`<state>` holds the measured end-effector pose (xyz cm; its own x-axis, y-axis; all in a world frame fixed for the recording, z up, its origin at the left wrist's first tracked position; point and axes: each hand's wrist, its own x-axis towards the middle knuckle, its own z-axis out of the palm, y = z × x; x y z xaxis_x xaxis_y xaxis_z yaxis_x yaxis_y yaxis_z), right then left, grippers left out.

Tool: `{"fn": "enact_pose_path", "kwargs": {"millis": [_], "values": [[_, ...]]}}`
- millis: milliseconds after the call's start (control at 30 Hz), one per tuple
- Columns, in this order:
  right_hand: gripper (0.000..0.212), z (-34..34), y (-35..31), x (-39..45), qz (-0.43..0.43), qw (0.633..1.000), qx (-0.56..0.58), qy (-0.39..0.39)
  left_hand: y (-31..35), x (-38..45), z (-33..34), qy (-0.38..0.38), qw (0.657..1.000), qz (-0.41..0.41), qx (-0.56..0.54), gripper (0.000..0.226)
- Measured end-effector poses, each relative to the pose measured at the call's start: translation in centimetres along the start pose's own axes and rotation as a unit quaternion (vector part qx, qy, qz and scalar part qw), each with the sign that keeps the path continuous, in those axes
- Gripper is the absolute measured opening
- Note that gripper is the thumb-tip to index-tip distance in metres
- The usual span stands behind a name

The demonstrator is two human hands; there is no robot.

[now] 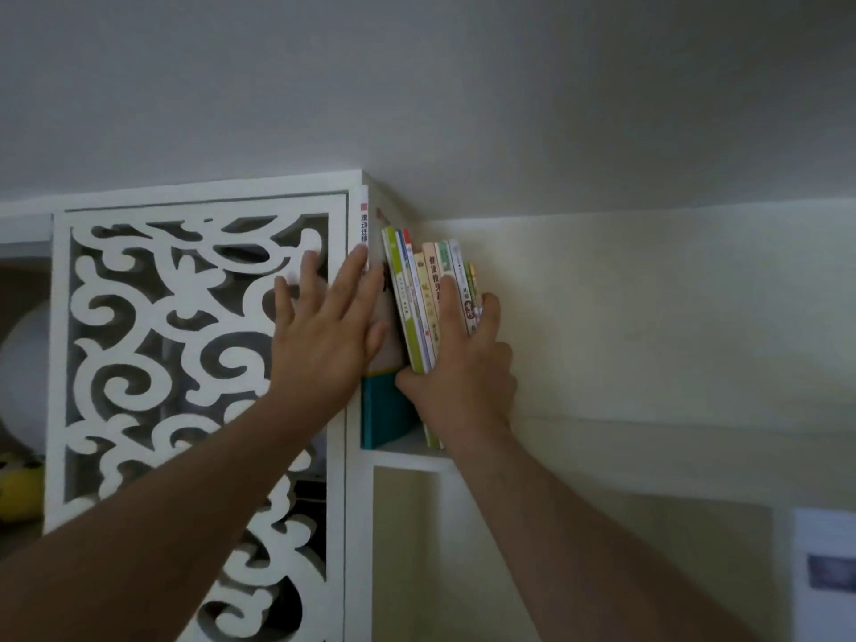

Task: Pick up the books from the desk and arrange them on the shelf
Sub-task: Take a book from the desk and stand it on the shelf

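while both arms reach up to the white shelf (407, 458), i see my right hand (463, 363) wrapped round a bundle of thin paperbacks (424, 308), thumb on the near left side and fingers curled over the spines and the far right side, so it grips the whole bundle. the bundle stands nearly upright, leaning a little left, its lower edges down in the top compartment. just left of it stands a taller book with a teal base (382, 414), also in that compartment, against the upright. my left hand (324, 335) lies flat with straight, spread fingers, holding nothing; its fingertips press the edge of the tall book and the white upright post (354, 525), partly covering the tall book's cover. left of the post hangs a white fretwork panel (185, 363) with scroll cut-outs, which my left forearm crosses. at far left a yellow object (21, 491) shows, too blurred to name. a pale wall (648, 317) closes the right side.
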<state>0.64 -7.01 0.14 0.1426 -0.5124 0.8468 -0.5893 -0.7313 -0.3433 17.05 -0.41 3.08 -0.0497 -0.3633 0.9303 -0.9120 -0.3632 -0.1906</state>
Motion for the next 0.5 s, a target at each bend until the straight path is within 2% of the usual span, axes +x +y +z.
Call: {"fn": "enact_pose_path", "kwargs": {"millis": [100, 200, 333, 433, 500], "values": [[0.125, 0.1, 0.8, -0.6, -0.012, 1.000, 0.002, 0.003, 0.2, 0.0, 0.0, -0.017, 0.999, 0.003, -0.029, 0.067], [0.132, -0.2, 2.1, -1.0, -0.034, 0.999, 0.006, -0.042, 0.4, -0.6, -0.3, -0.028, 0.997, 0.009, -0.071, 0.073], [0.131, -1.5, 4.2, -1.5, -0.051, 0.993, 0.009, -0.105, 2.5, -2.0, -1.6, -0.019, 0.989, -0.005, -0.147, 0.079], [0.119, -3.1, 6.0, -2.6, -0.058, 0.980, -0.043, -0.184, 4.1, -3.2, -2.3, 0.013, 0.983, 0.041, -0.178, 0.074], [0.100, -4.2, 6.9, -3.8, -0.065, 0.972, -0.089, -0.205, 5.4, -4.0, -1.9, 0.029, 0.978, 0.107, -0.177, 0.068]]}}
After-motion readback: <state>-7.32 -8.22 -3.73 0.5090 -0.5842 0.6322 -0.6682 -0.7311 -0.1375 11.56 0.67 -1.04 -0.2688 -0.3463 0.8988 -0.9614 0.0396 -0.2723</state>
